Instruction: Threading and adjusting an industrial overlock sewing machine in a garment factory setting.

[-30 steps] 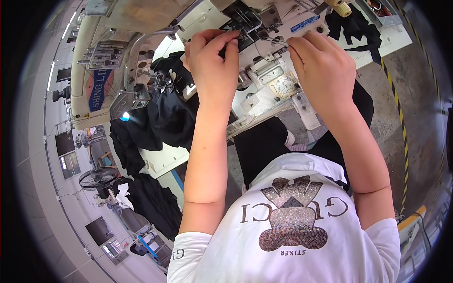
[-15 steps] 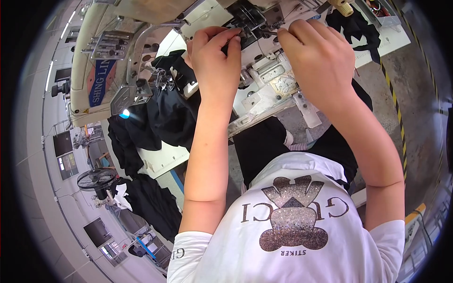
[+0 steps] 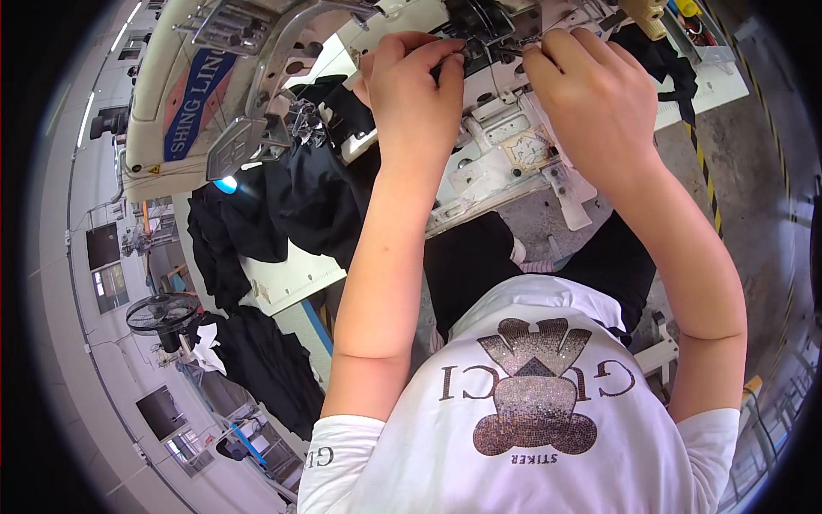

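Observation:
At the top of the view, both my hands work at a cluster of dark metal parts (image 3: 479, 21) on a sewing machine (image 3: 167, 98). My left hand (image 3: 415, 103) is at the left side of these parts, thumb and fingers pinched together. What lies between its fingertips is hidden. On the right side, my right hand (image 3: 591, 103) has its fingers curled in a pinch beside a small, thin metal piece. Its kind is too small to tell. Below and between my hands is the machine's pale metal bed (image 3: 488, 167), with plates and screws.
Black fabric (image 3: 317, 193) hangs in folds left of my left arm, over the white table (image 3: 295, 274). More black cloth (image 3: 655, 60) lies at the far right. A small lamp (image 3: 226, 184) glows under the machine head. A black fan (image 3: 163, 315) stands lower left.
The view has shifted slightly, so the machine sits higher in it. Both hands stay pinched at the same dark metal parts, with small finger movements.

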